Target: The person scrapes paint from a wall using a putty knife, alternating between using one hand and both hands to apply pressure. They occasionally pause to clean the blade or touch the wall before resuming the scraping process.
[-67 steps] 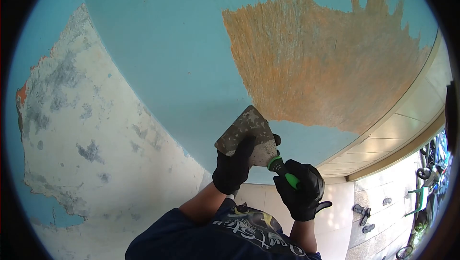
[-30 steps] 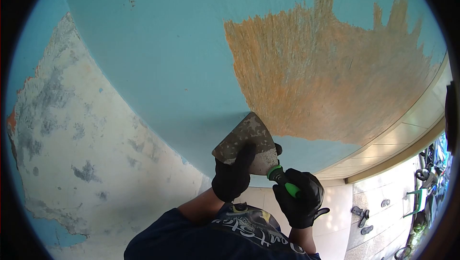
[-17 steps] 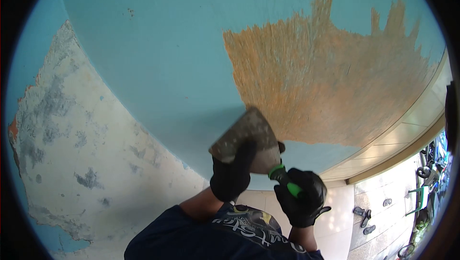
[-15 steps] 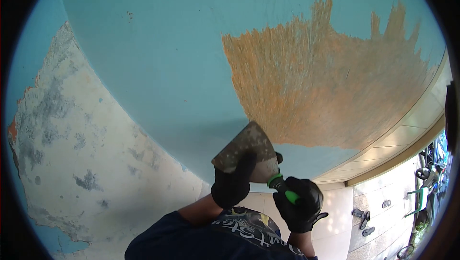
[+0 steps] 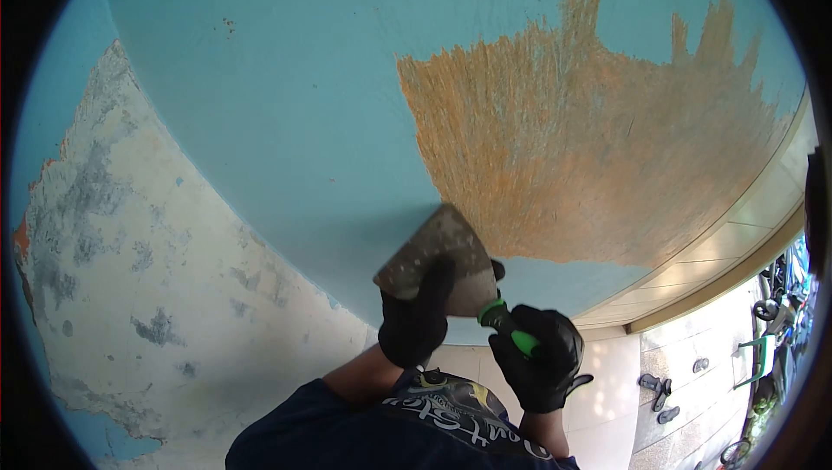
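Note:
A broad scraper (image 5: pixel 446 249) with a worn, spotted metal blade and a green-and-black handle is held in both gloved hands, in front of a blue painted wall (image 5: pixel 286 106). My right hand (image 5: pixel 539 357), in a black glove, is wrapped around the handle. My left hand (image 5: pixel 416 318), also black-gloved, grips the blade from below, its thumb lying over the face of the metal. The blade's upper corner overlaps the lower left border of a stripped orange-brown patch (image 5: pixel 555 141) with a ragged, streaked upper edge.
On the left, another wall section (image 5: pixel 147 236) is bare, whitish and blotched with grey. A tiled ledge (image 5: pixel 719 245) curves along the right. Several dark sandals (image 5: pixel 662 392) lie on the paved floor, near a green stool (image 5: pixel 758 362) and parked motorbikes (image 5: pixel 780 314).
The scraper and both hands have shifted slightly up and to the left in view. Both hands keep the same hold on it.

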Tool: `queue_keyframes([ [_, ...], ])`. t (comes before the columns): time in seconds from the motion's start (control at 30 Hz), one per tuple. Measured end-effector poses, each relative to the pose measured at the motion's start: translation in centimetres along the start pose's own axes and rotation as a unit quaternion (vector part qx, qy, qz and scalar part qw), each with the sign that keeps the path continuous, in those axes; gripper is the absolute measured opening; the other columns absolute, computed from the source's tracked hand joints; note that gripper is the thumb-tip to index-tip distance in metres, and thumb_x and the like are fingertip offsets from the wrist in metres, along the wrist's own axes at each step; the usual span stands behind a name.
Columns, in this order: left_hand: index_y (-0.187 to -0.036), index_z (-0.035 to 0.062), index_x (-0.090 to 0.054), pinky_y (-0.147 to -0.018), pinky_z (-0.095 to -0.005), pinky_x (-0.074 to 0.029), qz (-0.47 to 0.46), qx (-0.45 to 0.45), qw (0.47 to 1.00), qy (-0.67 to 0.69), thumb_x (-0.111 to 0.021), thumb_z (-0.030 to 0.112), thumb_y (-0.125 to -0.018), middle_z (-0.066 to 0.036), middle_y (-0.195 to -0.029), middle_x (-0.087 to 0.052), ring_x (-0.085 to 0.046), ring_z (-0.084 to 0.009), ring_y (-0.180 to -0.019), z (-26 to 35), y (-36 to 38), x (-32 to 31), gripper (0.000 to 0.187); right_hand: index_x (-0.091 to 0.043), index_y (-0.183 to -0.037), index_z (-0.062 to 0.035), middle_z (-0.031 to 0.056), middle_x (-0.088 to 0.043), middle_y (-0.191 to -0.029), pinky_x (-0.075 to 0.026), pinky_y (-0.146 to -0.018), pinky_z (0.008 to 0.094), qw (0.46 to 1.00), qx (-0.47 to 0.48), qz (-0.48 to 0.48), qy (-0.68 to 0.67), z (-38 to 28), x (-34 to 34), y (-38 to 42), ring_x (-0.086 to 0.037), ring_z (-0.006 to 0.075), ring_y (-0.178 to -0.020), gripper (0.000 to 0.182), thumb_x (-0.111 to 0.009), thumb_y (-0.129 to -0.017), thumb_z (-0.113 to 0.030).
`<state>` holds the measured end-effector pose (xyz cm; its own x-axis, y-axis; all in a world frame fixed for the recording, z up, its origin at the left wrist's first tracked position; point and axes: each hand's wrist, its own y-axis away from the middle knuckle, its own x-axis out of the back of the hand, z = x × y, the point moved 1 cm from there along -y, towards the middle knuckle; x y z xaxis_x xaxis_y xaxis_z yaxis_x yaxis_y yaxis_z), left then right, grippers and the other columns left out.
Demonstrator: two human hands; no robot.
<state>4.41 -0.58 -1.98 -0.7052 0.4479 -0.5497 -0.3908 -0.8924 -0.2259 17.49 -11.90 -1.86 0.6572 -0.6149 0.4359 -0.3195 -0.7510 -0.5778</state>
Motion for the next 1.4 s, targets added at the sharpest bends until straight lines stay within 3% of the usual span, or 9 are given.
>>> queue_keyframes([
  [0.23, -0.121, -0.0037, -0.051, -0.076, -0.0404, -0.059, -0.013, 0.015, 0.996, -0.083, -0.055, 0.033, -0.099, -0.020, -0.101, -0.068, -0.070, -0.0294, -0.090, -1.5, 1.7, 0.2, 0.043, -0.067, -0.095, -0.0029, 0.0124, -0.068, -0.081, -0.052, -0.067, 0.0384, 1.000, -0.018, 0.014, -0.002, 1.0, 0.5, 2.4, -0.066, 0.0302, -0.074, 0.041, -0.083, -0.057, -0.005],
  [0.37, -0.122, -0.0013, -0.051, -0.076, -0.0409, -0.059, 0.006, 0.073, 0.997, -0.032, -0.057, 0.031, -0.099, -0.021, -0.102, -0.067, -0.070, -0.0294, -0.092, -2.4, 3.1, 1.3, 0.040, -0.067, -0.094, -0.0025, 0.0124, -0.069, -0.082, -0.052, -0.067, 0.0383, 0.997, -0.070, -0.013, -0.022, 1.3, 0.0, 4.0, -0.067, 0.0298, -0.074, 0.040, -0.083, -0.057, -0.004],
  [0.47, -0.122, -0.0046, -0.052, -0.082, -0.0370, -0.058, -0.009, 0.067, 0.998, -0.003, -0.051, 0.023, -0.102, -0.017, -0.102, -0.071, -0.071, -0.0252, -0.094, -1.3, 2.9, 0.8, 0.035, -0.067, -0.095, -0.0026, 0.0122, -0.069, -0.082, -0.052, -0.067, 0.0383, 0.998, -0.059, -0.017, -0.017, 0.8, 0.1, 3.4, -0.068, 0.0292, -0.074, 0.041, -0.083, -0.057, -0.005],
  [0.53, -0.121, -0.0043, -0.052, -0.081, -0.0371, -0.058, -0.009, 0.053, 0.999, -0.005, -0.050, 0.023, -0.102, -0.018, -0.102, -0.071, -0.071, -0.0257, -0.094, -1.3, 2.5, 0.7, 0.034, -0.068, -0.097, -0.0049, 0.0115, -0.070, -0.078, -0.052, -0.059, 0.0359, 1.000, -0.003, 0.002, -0.006, 0.8, 0.1, 2.9, -0.068, 0.0275, -0.066, 0.038, -0.086, -0.063, -0.010],
  [0.87, -0.121, -0.0041, -0.051, -0.079, -0.0368, -0.059, 0.002, 0.043, 0.999, 0.001, -0.050, 0.022, -0.102, -0.020, -0.102, -0.070, -0.072, -0.0263, -0.092, -1.1, 2.0, 0.5, 0.032, -0.068, -0.097, -0.0043, 0.0109, -0.070, -0.076, -0.052, -0.059, 0.0354, 1.000, -0.014, 0.013, 0.007, -0.1, 0.4, 2.4, -0.067, 0.0269, -0.064, 0.038, -0.085, -0.064, -0.009],
  [0.97, -0.122, -0.0043, -0.051, -0.080, -0.0372, -0.059, -0.001, 0.056, 0.998, -0.001, -0.050, 0.022, -0.102, -0.019, -0.103, -0.070, -0.071, -0.0265, -0.093, -1.0, 2.0, 0.8, 0.033, -0.068, -0.099, -0.0027, 0.0121, -0.069, -0.083, -0.053, -0.068, 0.0372, 0.998, -0.067, -0.018, 0.010, -0.8, 0.6, 2.6, -0.068, 0.0281, -0.076, 0.042, -0.083, -0.060, -0.002],
  [1.2, -0.121, -0.0053, -0.054, -0.082, -0.0379, -0.058, -0.003, 0.098, 0.995, 0.019, -0.050, 0.023, -0.102, -0.017, -0.103, -0.070, -0.071, -0.0257, -0.094, -0.8, 1.9, 0.8, 0.034, -0.070, -0.096, -0.0046, 0.0111, -0.070, -0.076, -0.052, -0.059, 0.0356, 0.999, -0.032, 0.007, 0.024, -0.3, 0.4, 1.9, -0.067, 0.0270, -0.063, 0.038, -0.085, -0.062, -0.010],
  [1.4, -0.121, -0.0064, -0.055, -0.082, -0.0377, -0.058, -0.054, 0.035, 0.997, -0.034, -0.052, 0.020, -0.101, -0.016, -0.103, -0.070, -0.071, -0.0245, -0.092, -1.0, 1.2, 2.0, 0.033, -0.067, -0.099, -0.0024, 0.0128, -0.067, -0.083, -0.052, -0.068, 0.0395, 0.999, -0.013, 0.022, 0.047, 0.6, -1.6, 3.4, -0.065, 0.0302, -0.075, 0.039, -0.083, -0.064, -0.006],
])
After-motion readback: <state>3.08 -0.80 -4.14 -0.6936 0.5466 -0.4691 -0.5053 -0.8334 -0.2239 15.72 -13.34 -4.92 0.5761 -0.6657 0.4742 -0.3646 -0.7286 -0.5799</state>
